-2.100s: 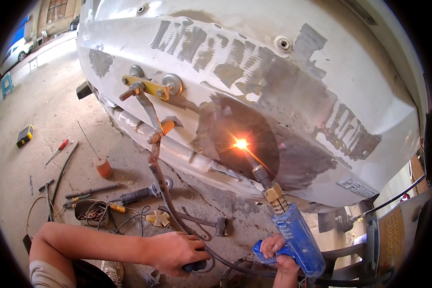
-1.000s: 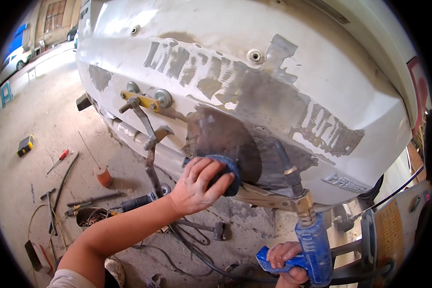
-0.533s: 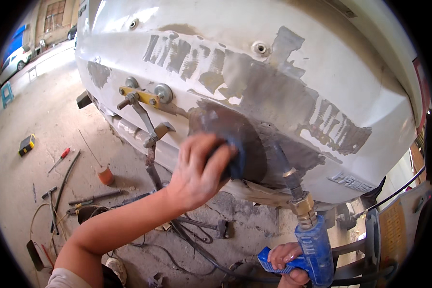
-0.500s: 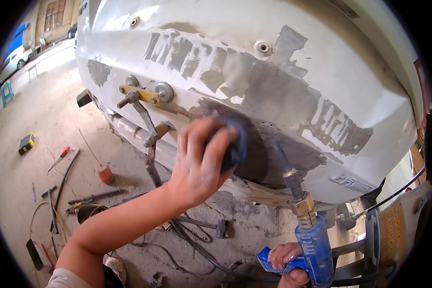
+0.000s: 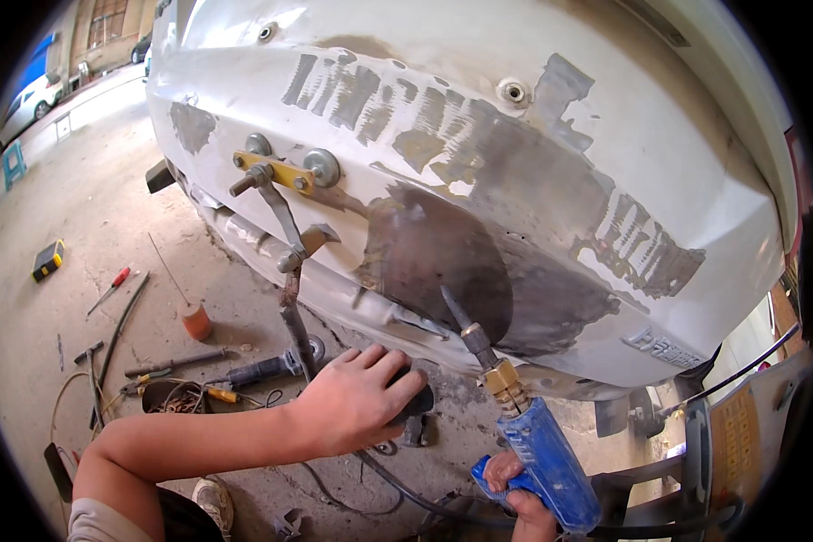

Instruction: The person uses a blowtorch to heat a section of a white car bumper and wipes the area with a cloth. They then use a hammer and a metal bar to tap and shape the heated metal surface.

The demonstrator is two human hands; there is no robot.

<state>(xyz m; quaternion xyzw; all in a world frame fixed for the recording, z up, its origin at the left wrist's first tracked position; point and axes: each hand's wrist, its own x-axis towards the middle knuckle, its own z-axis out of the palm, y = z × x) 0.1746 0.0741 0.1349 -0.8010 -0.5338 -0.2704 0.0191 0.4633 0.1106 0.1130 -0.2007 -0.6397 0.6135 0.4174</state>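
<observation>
A white car body panel bears grey, sanded patches and a large dark recess. Below that recess, my left hand is closed around a dark wad, mostly hidden behind the fingers; it looks like a rag. My right hand grips the blue handle of a dent-pulling gun. Its brass collar leads to a thin metal tip, which overlaps the recess's lower part; I cannot tell whether it touches. Left of the recess, a yellow bracket with round discs and a crank-shaped bar is fixed to the panel.
On the concrete floor lie a red-handled screwdriver, a yellow-black box, an orange block with a wire, a grinder and several cables. A metal cabinet with a yellow panel stands at right.
My left hand has come down from the recess with the dark wad, uncovering the dark surface. The gun in my right hand has moved left, its tip now over the recess.
</observation>
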